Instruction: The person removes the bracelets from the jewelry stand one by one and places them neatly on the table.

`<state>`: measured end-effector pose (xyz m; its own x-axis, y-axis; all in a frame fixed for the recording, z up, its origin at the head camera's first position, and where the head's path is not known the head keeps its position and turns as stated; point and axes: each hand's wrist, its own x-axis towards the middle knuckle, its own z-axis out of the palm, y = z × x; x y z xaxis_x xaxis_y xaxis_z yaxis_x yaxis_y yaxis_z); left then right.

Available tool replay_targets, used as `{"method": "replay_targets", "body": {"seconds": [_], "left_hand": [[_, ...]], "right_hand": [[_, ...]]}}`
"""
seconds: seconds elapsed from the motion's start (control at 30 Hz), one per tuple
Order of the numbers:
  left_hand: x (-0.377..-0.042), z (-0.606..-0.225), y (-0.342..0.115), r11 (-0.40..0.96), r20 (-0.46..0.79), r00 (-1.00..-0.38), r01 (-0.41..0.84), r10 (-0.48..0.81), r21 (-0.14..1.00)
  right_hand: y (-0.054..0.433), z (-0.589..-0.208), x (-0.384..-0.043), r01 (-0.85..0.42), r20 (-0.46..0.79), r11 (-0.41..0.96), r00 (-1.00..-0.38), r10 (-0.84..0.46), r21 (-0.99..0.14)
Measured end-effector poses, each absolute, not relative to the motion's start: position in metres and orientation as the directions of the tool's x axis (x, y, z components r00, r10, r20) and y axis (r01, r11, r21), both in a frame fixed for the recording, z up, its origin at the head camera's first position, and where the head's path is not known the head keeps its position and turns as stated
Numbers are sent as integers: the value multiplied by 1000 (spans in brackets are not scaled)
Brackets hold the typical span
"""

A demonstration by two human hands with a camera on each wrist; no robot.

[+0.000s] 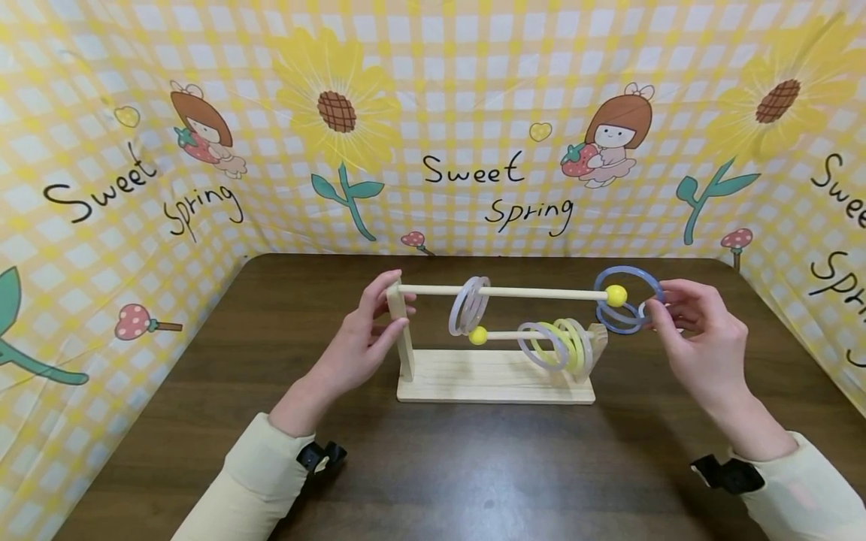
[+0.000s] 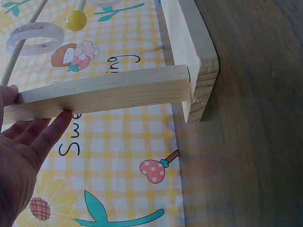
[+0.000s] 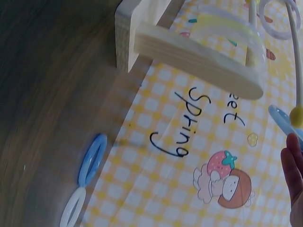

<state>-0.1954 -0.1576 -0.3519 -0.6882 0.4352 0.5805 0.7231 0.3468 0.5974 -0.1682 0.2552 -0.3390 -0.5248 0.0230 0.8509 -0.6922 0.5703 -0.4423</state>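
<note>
A wooden stand has two upright posts and two rods tipped with yellow balls. My left hand (image 1: 361, 327) grips the left post (image 1: 404, 346) near its top, thumb in front and fingers behind. At the far end of the upper rod (image 1: 548, 294), my right hand (image 1: 707, 334) pinches a blue ring (image 1: 625, 270) by its right side. That ring overlaps the yellow ball (image 1: 616, 296) in the head view. Several pale translucent rings (image 1: 460, 312) hang on the upper rod. The lower rod carries purple, yellow and clear rings (image 1: 575, 349) beside the right post.
On the dark wooden table (image 1: 433, 458) lie a loose blue ring (image 3: 101, 141) and a white ring (image 3: 80, 193), to the right behind the stand. The stand's flat base (image 1: 497, 387) sits mid-table. A yellow checked cloth (image 1: 473, 90) rises behind and at both sides.
</note>
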Motion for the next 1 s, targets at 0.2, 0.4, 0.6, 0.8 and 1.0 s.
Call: {"method": "replay_targets", "body": {"seconds": [0.2, 0.4, 0.6, 0.8, 1.0], "left_hand": [[-194, -351, -157, 348, 573, -697, 714, 431, 607], [-194, -351, -158, 348, 570, -698, 713, 433, 609], [-195, -351, -157, 343, 569, -700, 711, 432, 614], [-195, -352, -157, 343, 573, -696, 715, 433, 609], [-194, -351, -157, 344, 576, -695, 717, 431, 607]], "right_hand": [[271, -337, -171, -651, 844, 607, -532, 63, -456], [292, -337, -176, -636, 808, 568, -582, 93, -523], [314, -340, -181, -607, 762, 546, -640, 94, -577], [336, -342, -189, -594, 740, 537, -667, 87, -599], [360, -345, -195, -491, 679, 636, -730, 73, -596]]}}
